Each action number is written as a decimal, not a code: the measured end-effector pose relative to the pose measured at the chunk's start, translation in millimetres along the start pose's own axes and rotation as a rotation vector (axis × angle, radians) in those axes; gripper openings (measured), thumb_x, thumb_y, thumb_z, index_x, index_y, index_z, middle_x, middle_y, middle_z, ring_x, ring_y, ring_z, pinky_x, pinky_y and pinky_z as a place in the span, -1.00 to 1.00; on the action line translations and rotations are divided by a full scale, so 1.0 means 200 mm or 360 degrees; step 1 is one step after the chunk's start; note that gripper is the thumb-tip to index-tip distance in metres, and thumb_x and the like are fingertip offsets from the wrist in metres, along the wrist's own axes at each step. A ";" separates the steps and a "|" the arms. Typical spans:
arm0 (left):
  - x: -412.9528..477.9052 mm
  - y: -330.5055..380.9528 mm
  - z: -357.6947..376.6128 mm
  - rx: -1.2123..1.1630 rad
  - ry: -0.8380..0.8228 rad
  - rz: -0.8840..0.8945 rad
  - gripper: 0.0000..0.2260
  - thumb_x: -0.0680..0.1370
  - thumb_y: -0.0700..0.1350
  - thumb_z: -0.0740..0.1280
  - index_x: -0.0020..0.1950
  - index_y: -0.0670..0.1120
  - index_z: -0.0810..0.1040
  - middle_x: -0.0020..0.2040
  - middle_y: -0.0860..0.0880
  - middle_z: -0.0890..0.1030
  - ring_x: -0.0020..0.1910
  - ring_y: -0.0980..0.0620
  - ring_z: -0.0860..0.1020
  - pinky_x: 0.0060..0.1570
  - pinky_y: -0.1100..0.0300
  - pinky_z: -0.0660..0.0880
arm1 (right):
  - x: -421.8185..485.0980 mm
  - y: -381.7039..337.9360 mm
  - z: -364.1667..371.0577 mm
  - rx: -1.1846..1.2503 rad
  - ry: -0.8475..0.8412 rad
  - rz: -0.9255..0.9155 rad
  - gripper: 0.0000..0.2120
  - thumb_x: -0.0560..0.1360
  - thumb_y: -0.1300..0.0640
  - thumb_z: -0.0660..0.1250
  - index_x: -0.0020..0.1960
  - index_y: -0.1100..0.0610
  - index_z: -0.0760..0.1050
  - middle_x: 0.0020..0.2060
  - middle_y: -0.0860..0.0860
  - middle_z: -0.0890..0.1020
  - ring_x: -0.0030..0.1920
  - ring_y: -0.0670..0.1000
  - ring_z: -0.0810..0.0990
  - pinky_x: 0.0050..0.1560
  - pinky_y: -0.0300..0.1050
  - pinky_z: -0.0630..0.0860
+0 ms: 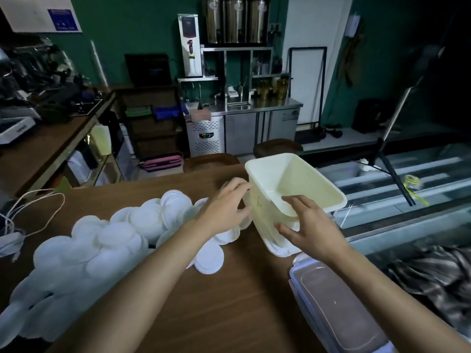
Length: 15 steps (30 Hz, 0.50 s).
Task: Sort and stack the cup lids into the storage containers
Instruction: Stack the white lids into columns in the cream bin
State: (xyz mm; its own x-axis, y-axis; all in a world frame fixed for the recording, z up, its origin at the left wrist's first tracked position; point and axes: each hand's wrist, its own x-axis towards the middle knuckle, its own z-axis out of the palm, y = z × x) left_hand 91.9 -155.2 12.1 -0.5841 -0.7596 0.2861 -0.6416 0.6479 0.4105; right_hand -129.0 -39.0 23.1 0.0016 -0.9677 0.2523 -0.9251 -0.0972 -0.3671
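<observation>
Wooden surface (229, 301) holds heaped lids (114, 238). My left hand (224, 202) and right hand (308, 225), fingers spread, press against the tilted container (300, 174).

Light: dim, darkest at right.
Glare: white lids (107, 240) washed out, detail lost.
Edges: wide-angle bending, corners dark.
Sharpness: soft throughout, background murky.

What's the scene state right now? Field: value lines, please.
surface: wooden table
lids: white cup lids, loose pile on the table's left side, unsorted
container: cream storage container, tilted, open top, no lids visible inside
left: left hand, fingers against the container's left wall
right: right hand, fingers spread over its near rim and wall
other: second container, clear lid on, at the table's near right
</observation>
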 end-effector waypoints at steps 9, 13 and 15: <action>0.48 -0.29 0.02 0.0313 -0.0188 0.0356 -0.49 0.60 -0.21 0.40 0.54 0.03 0.45 0.57 0.02 0.34 0.56 0.00 0.26 0.51 -0.04 0.26 | 0.21 -0.11 0.16 -0.0352 -0.0025 0.0267 -0.40 0.59 -0.26 0.29 0.52 0.00 0.35 0.32 -0.01 0.57 0.27 0.08 0.55 0.18 -0.01 0.55; 0.57 -0.38 0.07 0.0377 -0.0143 0.0602 -0.62 0.48 -0.25 0.51 0.28 -0.03 0.65 0.30 0.00 0.61 0.35 -0.06 0.50 0.38 -0.01 0.39 | 0.24 -0.12 0.20 -0.0617 -0.0094 0.0330 -0.66 0.66 -0.16 0.20 0.24 0.07 0.48 -0.05 0.05 0.67 -0.06 0.15 0.65 -0.14 -0.04 0.52; 0.59 -0.38 0.08 0.0320 -0.0052 0.0684 -0.73 0.40 -0.31 0.52 0.06 -0.09 0.70 0.04 -0.05 0.68 0.11 -0.13 0.61 0.19 -0.03 0.51 | 0.24 -0.12 0.20 -0.0691 -0.0079 0.0338 -0.71 0.67 -0.10 0.19 0.16 0.11 0.49 -0.11 0.05 0.66 -0.11 0.17 0.64 -0.21 -0.06 0.45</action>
State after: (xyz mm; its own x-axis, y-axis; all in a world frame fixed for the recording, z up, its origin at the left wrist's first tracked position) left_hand 64.4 -293.0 1.4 -0.8309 -0.4205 0.3644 -0.4202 0.9035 0.0845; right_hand -90.9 -91.9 7.5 -0.1961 -0.9665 0.1653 -0.9799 0.1996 0.0045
